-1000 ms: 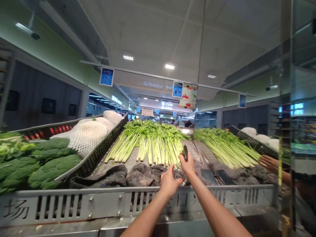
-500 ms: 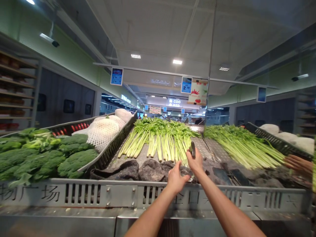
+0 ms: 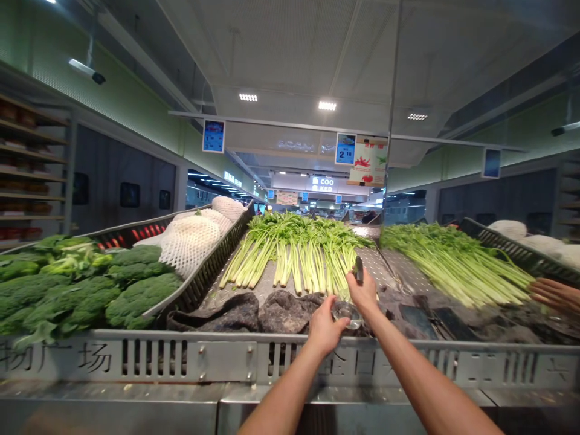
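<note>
My right hand [image 3: 364, 293] is closed around a dark handle [image 3: 359, 270] that sticks up above its fingers; the rest of that tool is hidden. Close beside it, my left hand [image 3: 325, 329] grips a clear, round, shiny thing [image 3: 352, 317] between thumb and fingers; its exact kind is unclear. Both hands are over the front edge of the bin. Just beyond them lie bunches of celery [image 3: 299, 260], leafy tops away from me and cut stalk ends toward me. A dark crumpled cloth [image 3: 283, 313] lies between the stalks and the front rail.
To the left sit broccoli [image 3: 54, 296] and white foam-netted produce [image 3: 190, 241], behind a black slatted divider [image 3: 212, 260]. A grey slotted rail [image 3: 226, 359] runs along the front. At the right, a mirror [image 3: 453, 199] reflects the celery and a hand. Price signs [image 3: 345, 148] hang overhead.
The view has shifted slightly. The clear round thing shows more plainly between my hands. Both hands stay close together over the front edge, the right still around the dark handle.
</note>
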Action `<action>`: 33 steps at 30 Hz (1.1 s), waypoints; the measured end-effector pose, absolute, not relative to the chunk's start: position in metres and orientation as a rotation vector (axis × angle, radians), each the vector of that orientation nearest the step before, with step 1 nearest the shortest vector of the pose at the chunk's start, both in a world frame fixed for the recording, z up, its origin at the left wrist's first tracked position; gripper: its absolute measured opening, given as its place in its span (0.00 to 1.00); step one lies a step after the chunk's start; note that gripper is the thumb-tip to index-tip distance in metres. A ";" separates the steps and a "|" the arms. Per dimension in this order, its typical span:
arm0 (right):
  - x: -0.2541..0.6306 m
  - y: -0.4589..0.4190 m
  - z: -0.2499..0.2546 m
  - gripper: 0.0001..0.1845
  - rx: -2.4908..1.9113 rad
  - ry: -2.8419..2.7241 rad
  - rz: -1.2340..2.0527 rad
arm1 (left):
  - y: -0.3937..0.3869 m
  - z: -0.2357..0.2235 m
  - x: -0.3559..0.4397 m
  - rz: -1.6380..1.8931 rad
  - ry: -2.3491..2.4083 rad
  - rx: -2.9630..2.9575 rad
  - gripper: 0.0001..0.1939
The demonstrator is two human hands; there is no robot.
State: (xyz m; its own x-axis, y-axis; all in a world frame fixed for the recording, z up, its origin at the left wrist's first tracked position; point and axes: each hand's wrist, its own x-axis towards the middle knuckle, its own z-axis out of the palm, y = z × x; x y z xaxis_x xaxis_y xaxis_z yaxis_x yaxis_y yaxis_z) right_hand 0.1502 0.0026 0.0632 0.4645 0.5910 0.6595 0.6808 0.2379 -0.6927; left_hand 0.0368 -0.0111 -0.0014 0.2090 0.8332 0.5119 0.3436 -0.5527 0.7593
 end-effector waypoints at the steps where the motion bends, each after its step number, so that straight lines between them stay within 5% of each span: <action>1: 0.151 0.003 0.063 0.18 -1.426 -1.197 -0.093 | -0.011 -0.001 0.037 1.318 1.117 2.001 0.27; 20: 0.158 -0.003 0.079 0.21 -1.520 -1.085 -0.111 | -0.014 0.002 0.035 1.375 1.091 1.915 0.22; 33: 0.185 0.045 0.066 0.20 -1.519 -1.136 -0.098 | 0.035 0.015 0.074 1.194 1.078 1.947 0.38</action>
